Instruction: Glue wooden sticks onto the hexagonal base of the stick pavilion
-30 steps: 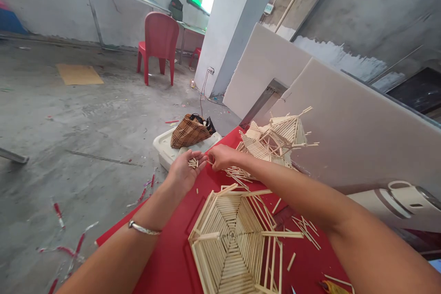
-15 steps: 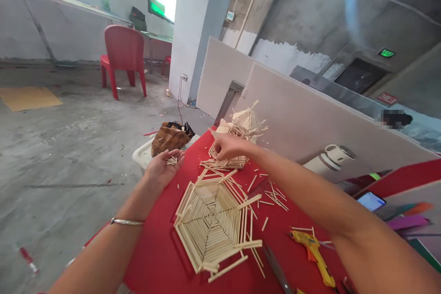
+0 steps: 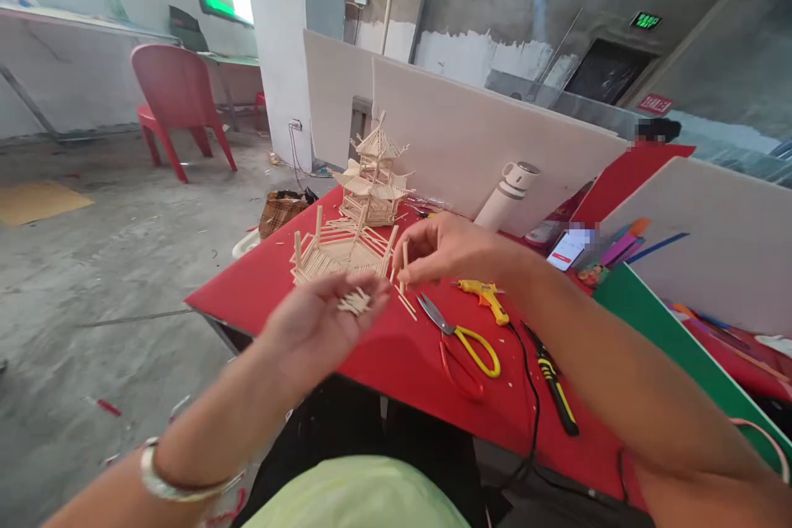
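Note:
My left hand (image 3: 325, 313) is palm up, with a small heap of short wooden sticks (image 3: 355, 302) lying in it. Close by on the right, my right hand (image 3: 449, 252) is curled, its thumb and fingertips closed around a thin wooden stick (image 3: 406, 257). Behind the left hand sits a many-sided stick platform (image 3: 337, 254) with upright posts; my palm hides its near side. Farther back stands a tiered stick pagoda (image 3: 374, 181).
On the red table (image 3: 247, 289) lie scissors (image 3: 461, 338), a yellow glue gun (image 3: 486, 297) and black-and-yellow pliers (image 3: 557, 396). A white flask (image 3: 511, 194), a phone (image 3: 569, 247) and a green board (image 3: 674, 363) are farther right. White panels (image 3: 433, 124) border the back.
My right hand has come back from beside the pagoda to near my left hand. The left hand has moved in front of the platform, still bearing short sticks. The view has shifted.

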`<state>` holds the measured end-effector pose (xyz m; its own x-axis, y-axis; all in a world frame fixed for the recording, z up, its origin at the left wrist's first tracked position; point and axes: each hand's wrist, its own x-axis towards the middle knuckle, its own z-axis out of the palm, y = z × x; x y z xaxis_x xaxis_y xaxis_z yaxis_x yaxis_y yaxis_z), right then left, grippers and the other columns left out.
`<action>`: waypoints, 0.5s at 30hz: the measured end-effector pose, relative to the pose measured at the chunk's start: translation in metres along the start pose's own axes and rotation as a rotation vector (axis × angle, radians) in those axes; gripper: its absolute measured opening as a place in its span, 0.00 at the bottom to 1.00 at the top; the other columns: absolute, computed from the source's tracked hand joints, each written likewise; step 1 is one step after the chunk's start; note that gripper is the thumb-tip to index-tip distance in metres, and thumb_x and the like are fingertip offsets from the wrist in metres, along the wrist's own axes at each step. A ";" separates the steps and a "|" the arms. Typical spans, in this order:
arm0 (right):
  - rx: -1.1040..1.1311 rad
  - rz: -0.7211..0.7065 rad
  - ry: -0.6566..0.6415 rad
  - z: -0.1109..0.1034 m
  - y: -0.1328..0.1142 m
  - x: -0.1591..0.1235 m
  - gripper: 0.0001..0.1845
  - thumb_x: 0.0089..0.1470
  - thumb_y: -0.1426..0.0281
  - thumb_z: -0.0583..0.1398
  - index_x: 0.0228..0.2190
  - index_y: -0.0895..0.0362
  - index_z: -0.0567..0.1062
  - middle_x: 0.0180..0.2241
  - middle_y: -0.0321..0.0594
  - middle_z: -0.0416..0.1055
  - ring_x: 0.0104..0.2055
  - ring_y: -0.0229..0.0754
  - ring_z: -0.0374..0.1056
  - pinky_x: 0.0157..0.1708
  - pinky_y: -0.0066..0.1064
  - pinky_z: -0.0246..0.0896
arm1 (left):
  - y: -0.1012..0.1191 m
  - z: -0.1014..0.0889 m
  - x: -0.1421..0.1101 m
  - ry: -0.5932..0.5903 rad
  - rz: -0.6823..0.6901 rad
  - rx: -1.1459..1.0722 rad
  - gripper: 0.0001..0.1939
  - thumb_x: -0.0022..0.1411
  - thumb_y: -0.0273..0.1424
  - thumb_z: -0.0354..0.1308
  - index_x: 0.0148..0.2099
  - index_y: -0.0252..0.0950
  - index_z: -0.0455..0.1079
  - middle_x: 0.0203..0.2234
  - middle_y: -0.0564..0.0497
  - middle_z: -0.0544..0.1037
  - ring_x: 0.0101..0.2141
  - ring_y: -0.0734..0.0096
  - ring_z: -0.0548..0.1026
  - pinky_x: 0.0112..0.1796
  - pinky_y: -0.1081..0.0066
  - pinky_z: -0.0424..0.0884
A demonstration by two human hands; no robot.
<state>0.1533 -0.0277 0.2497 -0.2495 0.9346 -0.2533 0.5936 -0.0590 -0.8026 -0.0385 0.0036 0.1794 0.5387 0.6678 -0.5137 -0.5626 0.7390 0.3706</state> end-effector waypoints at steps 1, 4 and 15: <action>0.020 -0.015 -0.032 0.013 0.011 -0.011 0.07 0.46 0.69 0.64 0.30 0.57 0.78 0.26 0.35 0.76 0.30 0.36 0.71 0.28 0.24 0.62 | -0.027 -0.004 0.000 -0.002 -0.071 0.013 0.10 0.61 0.17 0.50 0.37 0.31 0.71 0.30 0.41 0.79 0.35 0.58 0.81 0.39 0.60 0.82; 0.055 0.047 -0.080 0.042 0.052 -0.036 0.03 0.46 0.71 0.63 0.27 0.57 0.77 0.26 0.37 0.77 0.30 0.39 0.73 0.29 0.25 0.65 | -0.090 -0.017 0.013 0.014 -0.211 0.014 0.10 0.61 0.17 0.49 0.37 0.30 0.72 0.24 0.43 0.78 0.26 0.62 0.80 0.33 0.62 0.81; -0.367 0.364 0.435 0.022 0.142 0.030 0.08 0.55 0.70 0.60 0.36 0.59 0.78 0.38 0.50 0.78 0.43 0.48 0.73 0.38 0.30 0.61 | -0.102 -0.032 0.070 0.039 -0.226 -0.020 0.19 0.70 0.35 0.47 0.50 0.25 0.70 0.41 0.33 0.80 0.39 0.53 0.81 0.40 0.57 0.79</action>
<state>0.2128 -0.0161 0.1162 0.3003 0.9384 -0.1708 0.8224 -0.3454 -0.4519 0.0367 -0.0282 0.0804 0.6281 0.4808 -0.6118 -0.4425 0.8675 0.2273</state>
